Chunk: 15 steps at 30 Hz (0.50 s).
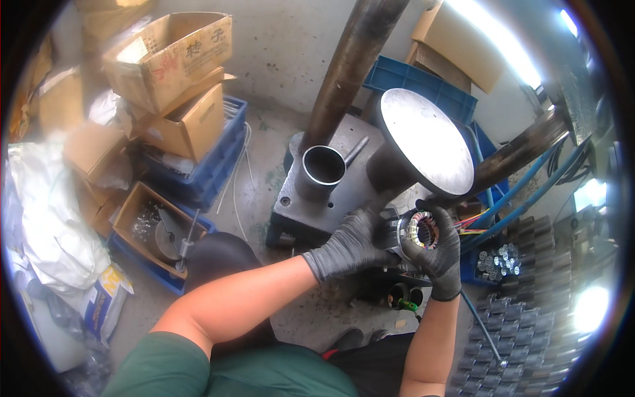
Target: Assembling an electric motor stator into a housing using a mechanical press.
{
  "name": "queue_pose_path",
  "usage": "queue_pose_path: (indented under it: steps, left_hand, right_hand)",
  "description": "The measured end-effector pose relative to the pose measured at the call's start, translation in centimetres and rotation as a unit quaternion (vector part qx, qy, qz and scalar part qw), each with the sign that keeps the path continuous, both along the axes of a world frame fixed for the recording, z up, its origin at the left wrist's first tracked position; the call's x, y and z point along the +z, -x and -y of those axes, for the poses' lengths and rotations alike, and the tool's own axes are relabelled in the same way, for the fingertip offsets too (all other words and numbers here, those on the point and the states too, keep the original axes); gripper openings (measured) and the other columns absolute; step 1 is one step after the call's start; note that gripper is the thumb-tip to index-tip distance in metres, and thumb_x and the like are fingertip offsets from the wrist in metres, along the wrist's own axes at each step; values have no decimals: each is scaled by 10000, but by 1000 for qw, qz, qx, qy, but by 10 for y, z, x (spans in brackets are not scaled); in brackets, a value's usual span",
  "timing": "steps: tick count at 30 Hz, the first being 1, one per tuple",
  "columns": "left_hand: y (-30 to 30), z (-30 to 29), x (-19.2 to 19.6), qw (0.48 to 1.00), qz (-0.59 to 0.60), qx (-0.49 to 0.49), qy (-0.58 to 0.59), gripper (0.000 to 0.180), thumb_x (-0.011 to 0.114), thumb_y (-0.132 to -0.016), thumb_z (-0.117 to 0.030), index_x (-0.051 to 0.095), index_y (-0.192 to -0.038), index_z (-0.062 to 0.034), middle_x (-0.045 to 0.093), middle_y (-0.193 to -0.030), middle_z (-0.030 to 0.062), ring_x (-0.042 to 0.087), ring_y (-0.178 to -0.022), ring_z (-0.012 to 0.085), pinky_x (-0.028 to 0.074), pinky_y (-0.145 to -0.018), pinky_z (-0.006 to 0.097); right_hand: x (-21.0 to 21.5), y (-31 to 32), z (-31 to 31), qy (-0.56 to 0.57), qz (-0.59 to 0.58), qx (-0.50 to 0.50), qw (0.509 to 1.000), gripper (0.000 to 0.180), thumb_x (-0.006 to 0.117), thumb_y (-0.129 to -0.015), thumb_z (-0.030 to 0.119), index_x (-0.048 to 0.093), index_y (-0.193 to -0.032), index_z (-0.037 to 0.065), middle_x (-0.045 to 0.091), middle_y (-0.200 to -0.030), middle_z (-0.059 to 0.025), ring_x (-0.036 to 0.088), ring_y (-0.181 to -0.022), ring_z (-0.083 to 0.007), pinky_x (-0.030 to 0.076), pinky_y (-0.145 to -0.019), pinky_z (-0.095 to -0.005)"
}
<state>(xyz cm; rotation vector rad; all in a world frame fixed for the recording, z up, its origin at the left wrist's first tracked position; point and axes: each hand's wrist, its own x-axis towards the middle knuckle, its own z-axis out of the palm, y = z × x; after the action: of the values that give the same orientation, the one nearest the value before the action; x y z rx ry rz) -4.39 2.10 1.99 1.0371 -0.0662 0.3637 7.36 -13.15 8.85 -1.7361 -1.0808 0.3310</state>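
Between my hands is a motor stator (pixel 415 233), its ring of copper windings facing up and its outside silver-grey. My gloved left hand (pixel 352 245) closes on its left side. On the other side, my gloved right hand (pixel 439 255) wraps round it, with the thumb across the near rim. Coloured lead wires (pixel 471 223) show just right of my right hand; where they join is hidden. Beyond my hands rises a round, flat metal disc (pixel 426 140) on a thick post. Left of it, a short open metal cylinder (pixel 323 173) with a side rod stands on the steel press base (pixel 304 210).
Dark steel columns (pixel 350 66) rise from the base. Cardboard boxes (pixel 169 73) on blue crates (pixel 215 169) stand at left, beside a parts box (pixel 129 215) and white sacks (pixel 49 218). Stacked dark cylindrical parts (pixel 516 331) and small metal parts (pixel 499 261) lie at right, near blue hoses (pixel 516 198).
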Motion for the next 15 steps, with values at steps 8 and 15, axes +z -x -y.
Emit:
queue_pose_path:
  steps: [8, 15]
  left_hand:
    - [-4, 2, -16, 993, 27, 53, -106, 1323, 968, -729, 16, 99, -1711, -153, 507, -1522, 131, 546, -1393, 253, 492, -1220, 430]
    - [8, 9, -10, 990, -84, 73, -89, 1170, 1051, -656, -167, 310, -1556, -63, 566, -1410, 122, 581, -1323, 218, 554, -1090, 407]
  right_hand:
    - [-14, -15, 25, -63, -33, 81, 994, 1236, 1045, -671, 281, 354, -1667, 40, 532, -1519, -133, 568, -1364, -273, 464, -1187, -445]
    - [-41, 1, 28, -115, -166, 70, 977, 792, 848, -915, 152, 426, -1574, 34, 603, -1414, -111, 588, -1325, -228, 499, -1152, -415]
